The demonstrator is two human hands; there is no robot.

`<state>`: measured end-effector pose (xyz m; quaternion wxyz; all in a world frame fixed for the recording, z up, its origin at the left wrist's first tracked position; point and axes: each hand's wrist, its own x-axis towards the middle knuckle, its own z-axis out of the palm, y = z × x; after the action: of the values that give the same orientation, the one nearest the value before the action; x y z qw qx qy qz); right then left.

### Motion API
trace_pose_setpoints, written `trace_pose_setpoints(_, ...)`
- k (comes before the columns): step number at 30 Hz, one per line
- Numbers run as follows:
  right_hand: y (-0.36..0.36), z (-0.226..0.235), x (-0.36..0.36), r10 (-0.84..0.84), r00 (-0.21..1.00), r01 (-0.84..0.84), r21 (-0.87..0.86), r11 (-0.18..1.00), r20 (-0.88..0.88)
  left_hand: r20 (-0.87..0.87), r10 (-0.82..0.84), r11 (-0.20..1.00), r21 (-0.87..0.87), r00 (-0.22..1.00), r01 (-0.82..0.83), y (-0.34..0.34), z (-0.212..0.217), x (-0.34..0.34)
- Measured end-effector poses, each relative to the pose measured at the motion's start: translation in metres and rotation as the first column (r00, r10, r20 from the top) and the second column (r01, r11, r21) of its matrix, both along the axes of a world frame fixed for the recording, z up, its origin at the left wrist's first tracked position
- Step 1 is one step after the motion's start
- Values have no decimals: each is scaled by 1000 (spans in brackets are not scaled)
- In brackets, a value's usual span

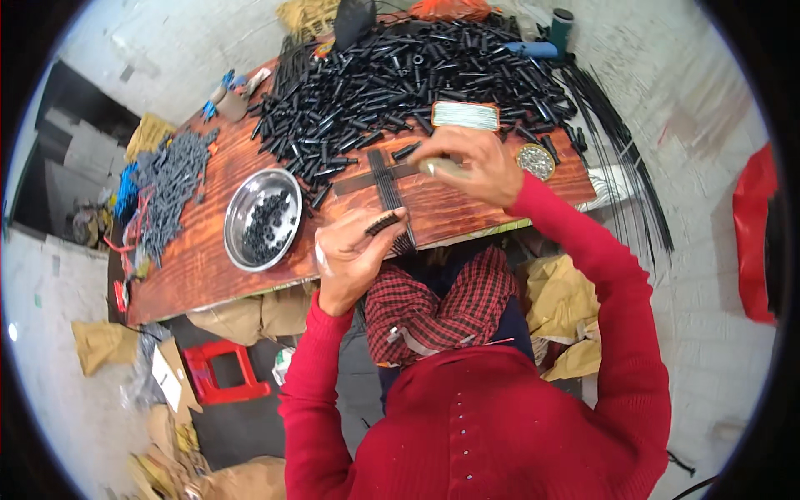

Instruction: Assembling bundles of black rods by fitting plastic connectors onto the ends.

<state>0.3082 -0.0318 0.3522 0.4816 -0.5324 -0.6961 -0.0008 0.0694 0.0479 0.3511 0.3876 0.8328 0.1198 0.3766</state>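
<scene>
Pale, scuffed walls enclose your workplace, a wooden table with a glossy reddish-brown grain [200, 275]. Across its far side spreads a large heap of short, shiny black tubes [392, 87]; a pile of slim grey pieces [171, 187] covers the left end.

Your left hand [350, 254], at the near edge, pinches a small dark ribbed strip [382, 222] between thumb and fingers. Just beside it, a narrow bundle of thin, straight black rods [385, 185] runs from mid-table toward your lap, crossing a flat dark bar [354, 182] that lies sideways on the wood. Your right hand [483, 164] is raised over the table to the right of the bundle, fingers curled; blur hides the fingertips, so whether they grip anything cannot be told.

Left of your left hand sits a round, shiny metal bowl [242, 250] with small black pieces [265, 229] in it. Beyond your right hand is an orange-rimmed rectangular tray [498, 116] of thin pale sticks [463, 114], and to that hand's right, a round container of small silvery bits [535, 162]. Long, thin black strands [621, 142] droop over the table's right end. Red-and-black checked cloth [442, 312] covers your lap.
</scene>
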Motion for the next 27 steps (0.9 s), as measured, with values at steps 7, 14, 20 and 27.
trace_pose_setpoints(7,-36,27,-38,169,985,-170,-17,985,-34,63,-3,1000,-21,998,4,-4,-6,-6)
trace_pose_setpoints(14,-40,24,-38,195,981,-194,-112,975,3,24,1,1000,18,1000,-1,-5,-4,-8)
trace_pose_setpoints(20,-39,19,-40,205,978,-207,-101,973,-26,22,-12,1000,-18,1000,13,-5,-4,-8)
trace_pose_setpoints(27,-44,20,-42,178,984,-180,-144,973,-30,2,-33,999,5,999,33,-5,-1,-6)
